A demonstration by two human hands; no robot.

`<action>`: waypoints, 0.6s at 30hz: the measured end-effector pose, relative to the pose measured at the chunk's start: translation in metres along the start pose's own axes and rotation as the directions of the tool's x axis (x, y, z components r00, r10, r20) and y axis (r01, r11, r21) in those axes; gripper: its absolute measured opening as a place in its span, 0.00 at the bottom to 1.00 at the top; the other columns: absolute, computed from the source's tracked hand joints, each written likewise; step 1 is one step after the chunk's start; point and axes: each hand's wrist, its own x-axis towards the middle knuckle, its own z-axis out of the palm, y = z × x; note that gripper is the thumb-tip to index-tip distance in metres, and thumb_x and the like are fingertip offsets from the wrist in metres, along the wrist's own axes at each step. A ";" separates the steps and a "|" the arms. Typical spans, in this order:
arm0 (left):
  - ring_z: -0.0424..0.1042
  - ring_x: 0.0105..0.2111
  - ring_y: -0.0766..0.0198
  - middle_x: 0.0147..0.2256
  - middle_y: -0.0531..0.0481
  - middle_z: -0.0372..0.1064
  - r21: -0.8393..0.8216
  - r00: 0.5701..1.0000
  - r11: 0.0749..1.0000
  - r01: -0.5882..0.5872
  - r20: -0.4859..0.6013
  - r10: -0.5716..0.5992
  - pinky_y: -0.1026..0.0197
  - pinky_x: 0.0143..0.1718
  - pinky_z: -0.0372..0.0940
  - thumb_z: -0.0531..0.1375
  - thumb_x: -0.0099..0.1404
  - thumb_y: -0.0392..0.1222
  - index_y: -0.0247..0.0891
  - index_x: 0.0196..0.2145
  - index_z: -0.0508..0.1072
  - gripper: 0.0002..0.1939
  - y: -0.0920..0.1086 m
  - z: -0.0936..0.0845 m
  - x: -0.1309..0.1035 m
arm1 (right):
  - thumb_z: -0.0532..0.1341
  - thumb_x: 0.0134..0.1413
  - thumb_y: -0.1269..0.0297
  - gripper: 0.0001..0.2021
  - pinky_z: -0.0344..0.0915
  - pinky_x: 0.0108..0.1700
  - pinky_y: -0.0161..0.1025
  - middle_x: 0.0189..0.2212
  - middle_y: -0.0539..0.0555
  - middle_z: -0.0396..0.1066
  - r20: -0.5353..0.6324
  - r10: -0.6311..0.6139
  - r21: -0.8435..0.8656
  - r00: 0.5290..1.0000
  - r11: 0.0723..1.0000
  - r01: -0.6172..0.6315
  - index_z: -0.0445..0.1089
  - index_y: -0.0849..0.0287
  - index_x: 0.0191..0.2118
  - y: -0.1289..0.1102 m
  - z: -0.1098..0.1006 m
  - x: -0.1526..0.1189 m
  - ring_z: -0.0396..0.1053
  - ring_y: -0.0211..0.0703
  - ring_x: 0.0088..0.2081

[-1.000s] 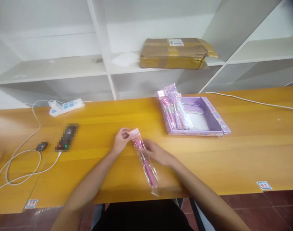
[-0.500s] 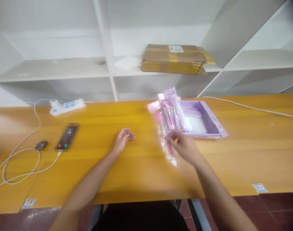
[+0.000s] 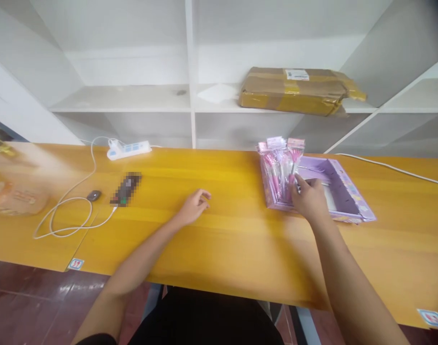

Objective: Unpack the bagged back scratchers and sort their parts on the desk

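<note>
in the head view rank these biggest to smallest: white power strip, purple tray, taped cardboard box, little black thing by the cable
1. Purple tray and taped cardboard box: too alike to rank, the box being farther back
2. White power strip
3. Little black thing

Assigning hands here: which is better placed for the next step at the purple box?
Right, probably: the right hand is at the purple box, its fingers on the packaged pink back scratcher. The left hand is farther left, holding nothing.
</note>
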 end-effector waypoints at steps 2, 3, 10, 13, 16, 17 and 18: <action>0.77 0.44 0.56 0.46 0.45 0.76 0.317 0.991 0.941 -0.115 -0.023 0.129 0.53 0.49 0.72 0.62 0.67 0.35 0.44 0.46 0.77 0.11 0.011 -0.037 -0.017 | 0.55 0.71 0.55 0.22 0.62 0.49 0.53 0.36 0.62 0.67 -0.015 -0.049 -0.038 0.999 0.998 0.048 0.78 0.63 0.56 0.001 -0.004 -0.002 0.65 0.57 0.42; 0.76 0.47 0.53 0.47 0.44 0.75 0.479 0.982 0.867 -0.138 -0.048 0.183 0.50 0.54 0.70 0.60 0.68 0.35 0.44 0.48 0.77 0.12 0.014 -0.061 -0.028 | 0.57 0.70 0.54 0.21 0.61 0.49 0.53 0.37 0.63 0.67 -0.037 -0.069 -0.052 0.997 0.996 0.067 0.79 0.62 0.55 0.001 -0.006 -0.003 0.65 0.57 0.42; 0.57 0.68 0.31 0.65 0.25 0.60 0.842 0.756 0.336 0.421 -0.531 0.383 0.30 0.69 0.51 0.59 0.68 0.43 0.30 0.66 0.66 0.31 -0.017 -0.212 -0.126 | 0.57 0.69 0.68 0.09 0.62 0.49 0.54 0.37 0.64 0.74 -0.457 0.060 0.129 0.887 0.992 -0.001 0.76 0.55 0.44 -0.043 -0.025 -0.028 0.70 0.60 0.43; 0.57 0.68 0.28 0.66 0.19 0.58 0.841 0.774 0.308 0.445 -0.534 0.340 0.30 0.69 0.52 0.57 0.69 0.48 0.21 0.71 0.56 0.40 -0.040 -0.231 -0.147 | 0.56 0.66 0.72 0.11 0.66 0.45 0.51 0.31 0.57 0.74 -0.429 -0.007 0.258 0.903 0.957 0.130 0.73 0.53 0.35 -0.074 -0.016 -0.049 0.72 0.55 0.37; 0.59 0.67 0.30 0.65 0.22 0.60 0.868 0.833 0.302 0.393 -0.476 0.284 0.32 0.69 0.53 0.55 0.70 0.49 0.24 0.70 0.59 0.37 -0.049 -0.232 -0.149 | 0.56 0.63 0.72 0.11 0.69 0.42 0.49 0.31 0.54 0.75 -0.282 -0.059 0.373 0.958 0.913 0.166 0.72 0.52 0.33 -0.095 0.000 -0.063 0.73 0.52 0.35; 0.59 0.67 0.31 0.65 0.24 0.61 0.873 0.841 0.295 0.388 -0.467 0.274 0.33 0.69 0.53 0.55 0.70 0.49 0.27 0.69 0.62 0.35 -0.048 -0.232 -0.147 | 0.57 0.62 0.72 0.11 0.69 0.42 0.49 0.31 0.54 0.75 -0.233 -0.078 0.401 0.969 0.900 0.169 0.72 0.52 0.33 -0.098 0.004 -0.065 0.73 0.51 0.35; 0.60 0.67 0.32 0.65 0.25 0.61 0.874 0.843 0.288 0.392 -0.466 0.268 0.33 0.69 0.54 0.55 0.71 0.48 0.30 0.68 0.64 0.33 -0.047 -0.231 -0.145 | 0.57 0.62 0.72 0.11 0.69 0.41 0.49 0.30 0.54 0.75 -0.197 -0.096 0.424 0.976 0.889 0.173 0.73 0.52 0.32 -0.101 0.007 -0.067 0.73 0.51 0.34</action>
